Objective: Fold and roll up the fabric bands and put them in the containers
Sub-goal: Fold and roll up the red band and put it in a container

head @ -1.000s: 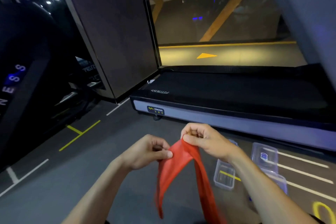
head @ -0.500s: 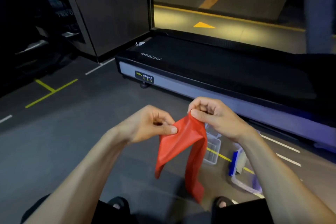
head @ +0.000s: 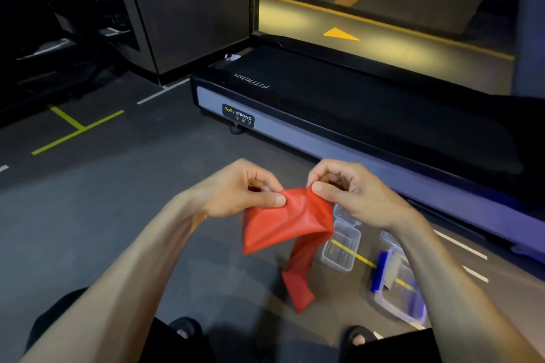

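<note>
A red fabric band [head: 283, 224] hangs in the air between my hands, its top edge folded over and a narrow tail dangling toward the floor. My left hand [head: 244, 188] pinches the band's upper left corner between thumb and fingers. My right hand [head: 348, 188] pinches the upper right corner. On the floor below, a small clear container [head: 342, 247] stands open, partly behind the band. A larger clear container [head: 398, 289] with a blue clip lies to its right, partly hidden by my right forearm.
A black treadmill [head: 368, 115] with a grey side rail runs across the floor just beyond my hands. The dark gym floor [head: 118, 200] carries yellow and white lines. A dark pillar [head: 188, 9] stands at the back left. My feet in black sandals show at the bottom.
The camera has tilted further down, showing my feet. My hands have bunched the band's top wider apart, and the hanging tail looks shorter and folded.
</note>
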The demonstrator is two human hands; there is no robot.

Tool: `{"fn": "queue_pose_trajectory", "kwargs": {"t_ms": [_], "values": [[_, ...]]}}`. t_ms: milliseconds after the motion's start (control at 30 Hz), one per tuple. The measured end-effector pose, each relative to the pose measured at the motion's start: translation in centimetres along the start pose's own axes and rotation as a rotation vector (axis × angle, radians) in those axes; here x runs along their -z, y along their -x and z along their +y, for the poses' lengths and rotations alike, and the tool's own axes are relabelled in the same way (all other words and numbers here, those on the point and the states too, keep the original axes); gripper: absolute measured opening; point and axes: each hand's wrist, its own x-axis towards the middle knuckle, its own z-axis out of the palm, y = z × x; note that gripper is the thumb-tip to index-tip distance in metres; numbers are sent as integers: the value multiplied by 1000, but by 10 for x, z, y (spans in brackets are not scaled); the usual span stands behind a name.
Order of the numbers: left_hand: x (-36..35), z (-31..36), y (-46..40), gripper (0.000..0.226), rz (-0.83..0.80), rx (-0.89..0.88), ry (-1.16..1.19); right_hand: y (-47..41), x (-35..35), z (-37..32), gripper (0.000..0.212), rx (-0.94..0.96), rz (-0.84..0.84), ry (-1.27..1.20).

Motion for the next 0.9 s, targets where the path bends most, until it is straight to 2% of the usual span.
{"fn": "queue_pose_trajectory", "kwargs": {"t_ms": [500,700,800,900], "values": [[7,4,11,17,-21,6,25,-6,-6,7,17,-17,-42,-130],[2,3,13,14,-42,-2,-4,-17,-32,3,9,28,-97,-342],[2,2,13,27,-36,-37,-52,-21,-45,1,8,43,-92,-229],[4,-4,14,20,9,-33,-129,-25,-45,0,9,50,-105,-94]]}}
